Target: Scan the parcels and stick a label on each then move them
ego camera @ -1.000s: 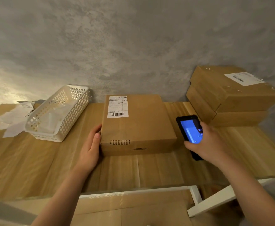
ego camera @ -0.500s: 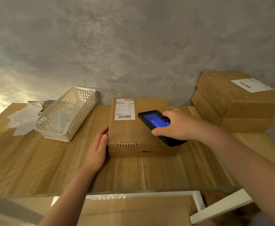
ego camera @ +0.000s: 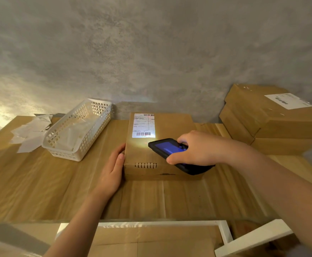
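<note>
A brown cardboard parcel (ego camera: 172, 127) lies in the middle of the wooden table (ego camera: 40, 182). Its white shipping label (ego camera: 143, 125) at the top left is lit by a bright patch of light. My right hand (ego camera: 197, 148) grips a black handheld scanner (ego camera: 170, 151) with a blue screen just above the parcel's top, its front end aimed at the label. With straight fingers, my left hand (ego camera: 112, 171) rests flat against the parcel's left side.
Two stacked brown parcels (ego camera: 273, 125) stand at the right against the grey wall, the upper one labelled. A white plastic basket (ego camera: 77, 127) holding paper sits at the left, with loose white sheets (ego camera: 31, 132) beside it. White frame bars (ego camera: 225, 232) and cardboard lie below the table's front edge.
My right hand brought the scanner from the parcel's right side over its top, toward the label. The label is now lit up. My left hand stayed on the parcel's left side.
</note>
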Demonstrator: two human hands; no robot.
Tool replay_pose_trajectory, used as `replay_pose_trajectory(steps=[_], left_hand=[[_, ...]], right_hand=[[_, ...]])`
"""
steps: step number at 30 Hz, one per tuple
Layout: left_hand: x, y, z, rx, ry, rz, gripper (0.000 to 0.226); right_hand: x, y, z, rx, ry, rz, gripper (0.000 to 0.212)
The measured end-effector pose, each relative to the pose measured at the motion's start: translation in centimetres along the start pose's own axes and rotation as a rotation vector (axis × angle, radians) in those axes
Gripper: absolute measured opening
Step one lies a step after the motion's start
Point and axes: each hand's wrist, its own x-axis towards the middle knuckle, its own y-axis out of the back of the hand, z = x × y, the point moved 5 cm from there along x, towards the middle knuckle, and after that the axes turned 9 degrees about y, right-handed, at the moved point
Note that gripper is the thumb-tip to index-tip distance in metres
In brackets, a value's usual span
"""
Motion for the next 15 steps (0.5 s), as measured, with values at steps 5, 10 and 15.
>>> replay_pose_trajectory(steps=[5,10,15], left_hand=[[0.02,0.02,-0.20,-0.020,0.012,0.000,0.056],[-0.08,0.04,-0.04,-0.011,0.011,-0.002,0.054],[-0.19,0.01,0.13,0.008,0.017,0.002,0.042]], right_hand=[[-0.04,0.09,-0.22,-0.010,0.016,0.009,0.054],[-0.02,0.02,0.02,0.007,0.025,0.020,0.053],[0.14,0.31,0.40,0.010,0.022,0.005,0.054]])
